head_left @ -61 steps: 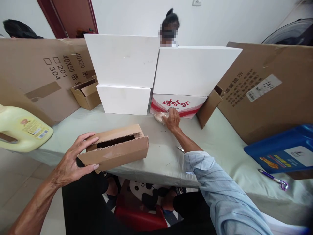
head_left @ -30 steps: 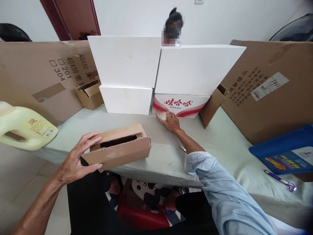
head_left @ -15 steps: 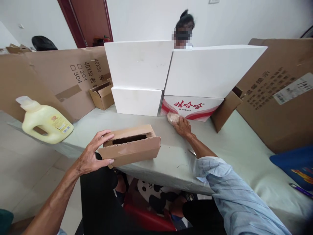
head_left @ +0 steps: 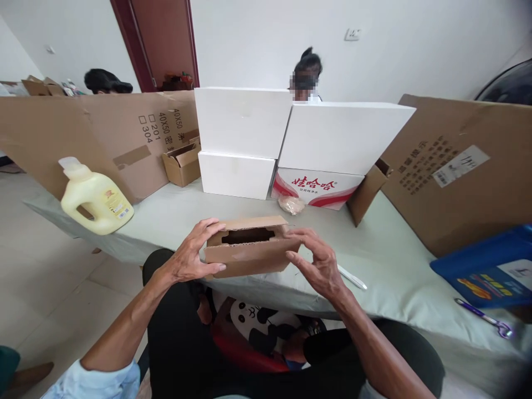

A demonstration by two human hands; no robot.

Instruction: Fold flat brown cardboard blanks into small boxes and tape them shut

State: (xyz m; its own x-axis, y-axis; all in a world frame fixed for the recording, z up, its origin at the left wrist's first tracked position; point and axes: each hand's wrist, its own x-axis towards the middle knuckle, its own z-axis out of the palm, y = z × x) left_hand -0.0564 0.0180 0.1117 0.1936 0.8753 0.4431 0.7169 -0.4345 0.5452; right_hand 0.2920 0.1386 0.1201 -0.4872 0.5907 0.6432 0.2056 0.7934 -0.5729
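A small brown cardboard box (head_left: 249,261) stands at the table's near edge, with a dark slot showing between its top flaps. At its left end, my left hand (head_left: 195,255) grips it, fingers over the top edge and thumb on the near side. Around the right end, my right hand (head_left: 318,260) has its fingers on the top edge and its thumb against the near face. A pale bundle in clear plastic (head_left: 291,205) lies beyond the box, by a white carton with red print (head_left: 318,188). The inside of the small box is too dark to make out.
Stacked white boxes (head_left: 243,124) and large cardboard sheets (head_left: 457,144) wall the table's far side. A yellow detergent bottle (head_left: 97,202) stands left, a blue container (head_left: 486,271) right. A purple-handled tool (head_left: 484,317) and a thin white item (head_left: 352,277) lie nearby. A person (head_left: 306,75) is behind.
My right hand has left the plastic-wrapped bundle and come back to the small box's right end. My left hand still holds the left end. The view has shifted.
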